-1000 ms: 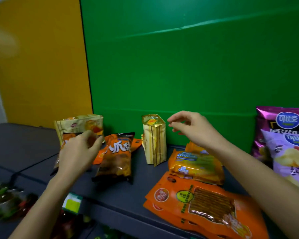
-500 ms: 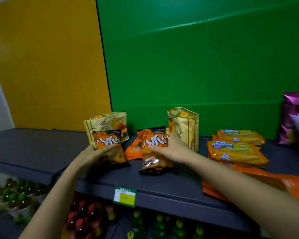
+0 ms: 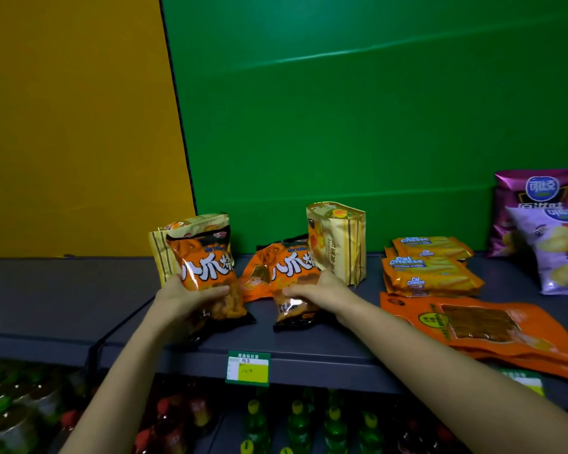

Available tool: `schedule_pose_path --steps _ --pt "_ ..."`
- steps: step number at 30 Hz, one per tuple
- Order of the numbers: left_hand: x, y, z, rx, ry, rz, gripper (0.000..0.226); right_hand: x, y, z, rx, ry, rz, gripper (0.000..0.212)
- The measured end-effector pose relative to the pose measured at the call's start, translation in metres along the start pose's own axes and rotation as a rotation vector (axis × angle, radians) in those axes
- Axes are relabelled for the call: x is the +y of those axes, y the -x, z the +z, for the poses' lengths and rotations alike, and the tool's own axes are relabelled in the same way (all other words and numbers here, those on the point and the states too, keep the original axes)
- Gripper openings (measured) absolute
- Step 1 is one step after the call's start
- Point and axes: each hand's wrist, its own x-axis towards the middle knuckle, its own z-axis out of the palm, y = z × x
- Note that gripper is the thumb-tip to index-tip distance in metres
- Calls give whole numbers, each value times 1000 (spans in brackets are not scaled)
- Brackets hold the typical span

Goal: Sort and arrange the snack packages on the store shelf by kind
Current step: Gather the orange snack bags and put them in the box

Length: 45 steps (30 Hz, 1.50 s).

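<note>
On the dark shelf [image 3: 63, 290] my left hand [image 3: 184, 298] grips an orange snack bag [image 3: 207, 273] and holds it upright, in front of a standing gold bag [image 3: 159, 257]. My right hand [image 3: 318, 290] grips a second orange bag [image 3: 292, 276] of the same kind, tilted up from the shelf. A third orange pack [image 3: 254, 283] lies behind it. Another gold bag [image 3: 338, 240] stands just right of my right hand.
Yellow Cal Cheese packs [image 3: 430, 270] are stacked to the right, with flat orange pouches [image 3: 473, 329] in front and purple chip bags [image 3: 551, 231] at the far right. A price tag [image 3: 248, 368] hangs on the shelf edge. Bottles [image 3: 295, 421] fill the shelf below.
Both hands have closed on the orange bags and raised them more upright. The left bag now stands higher in front of the gold bag. The view came closer.
</note>
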Motion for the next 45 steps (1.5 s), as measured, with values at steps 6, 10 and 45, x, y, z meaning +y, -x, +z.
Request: schedule_pose_path --steps 6,10,45 --pt "29 17 11 37 13 281 69 -7 19 -19 88 -263 -140 76" --pt "67 30 52 -89 91 424 63 -11 45 -68 233 -432 -244 68" --pt "252 384 748 -1128 464 388 71 286 457 -657 1335 -288 -53 39"
